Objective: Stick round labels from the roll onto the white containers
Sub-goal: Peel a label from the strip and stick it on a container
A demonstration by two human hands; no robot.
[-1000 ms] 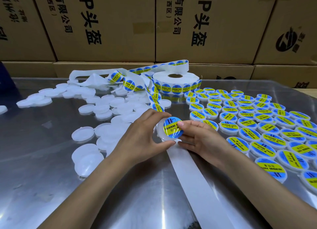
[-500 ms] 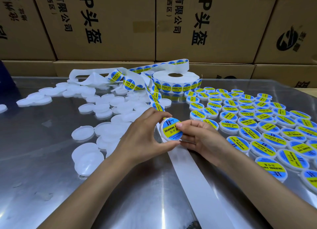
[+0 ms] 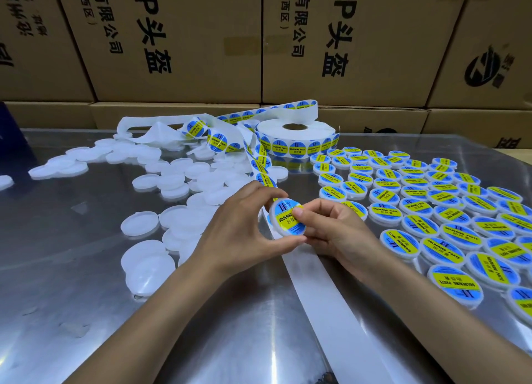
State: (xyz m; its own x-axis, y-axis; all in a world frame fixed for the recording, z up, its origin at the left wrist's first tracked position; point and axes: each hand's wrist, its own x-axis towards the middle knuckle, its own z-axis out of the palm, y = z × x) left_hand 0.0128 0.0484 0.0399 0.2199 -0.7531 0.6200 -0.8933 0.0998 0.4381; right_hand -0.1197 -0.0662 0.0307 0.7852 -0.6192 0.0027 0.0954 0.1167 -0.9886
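Left hand (image 3: 239,234) curled around white container (image 3: 277,231), tilted, in front of label roll (image 3: 296,137). Right hand (image 3: 331,231) pinches container, thumb pressing round label (image 3: 285,218).

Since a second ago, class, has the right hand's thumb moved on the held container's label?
Yes. The right hand thumb has slid from the label's right edge toward its centre, measured against the container the left hand grips.

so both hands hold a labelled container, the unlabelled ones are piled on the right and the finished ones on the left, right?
Sides are swapped. The head view shows the unlabelled containers on the left and the finished ones on the right. The rest holds: left hand and right hand both hold a labelled container.
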